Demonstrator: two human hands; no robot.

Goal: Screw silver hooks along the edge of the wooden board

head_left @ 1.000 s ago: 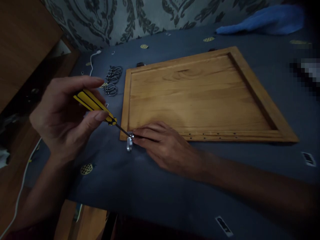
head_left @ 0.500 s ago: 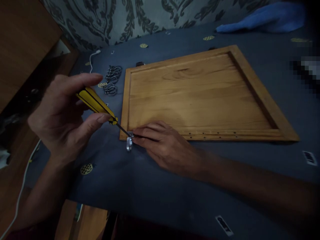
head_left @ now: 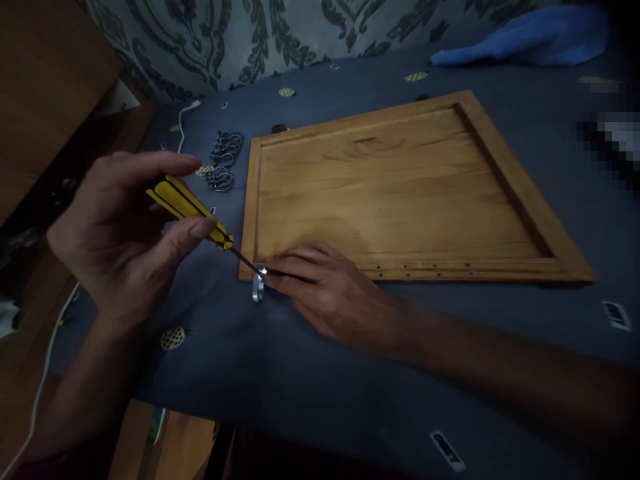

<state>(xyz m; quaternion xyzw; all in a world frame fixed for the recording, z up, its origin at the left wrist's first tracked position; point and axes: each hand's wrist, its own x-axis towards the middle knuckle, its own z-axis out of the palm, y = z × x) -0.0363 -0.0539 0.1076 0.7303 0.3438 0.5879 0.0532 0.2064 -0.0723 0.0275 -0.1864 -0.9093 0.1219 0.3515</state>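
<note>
On dk cloth (head_left: 320, 393): wd panel (head_left: 390, 187); wall (head_left: 305, 33) bhd.

The person's bare left hand (head_left: 113, 233) is held up at the left of the scene, its palm turned rightward in a loose grip. The left thumb (head_left: 183, 243) reaches right; the left index finger (head_left: 160, 162) stretches nearly level on the far side, while the remaining fingers curl inward, partly hidden. The bare left forearm (head_left: 95, 380) slants from the near left. The bare right hand (head_left: 333, 297) lies lower, back upward, fingers pointing left, close together. The bare right forearm (head_left: 480, 353) enters from the near right.
</note>
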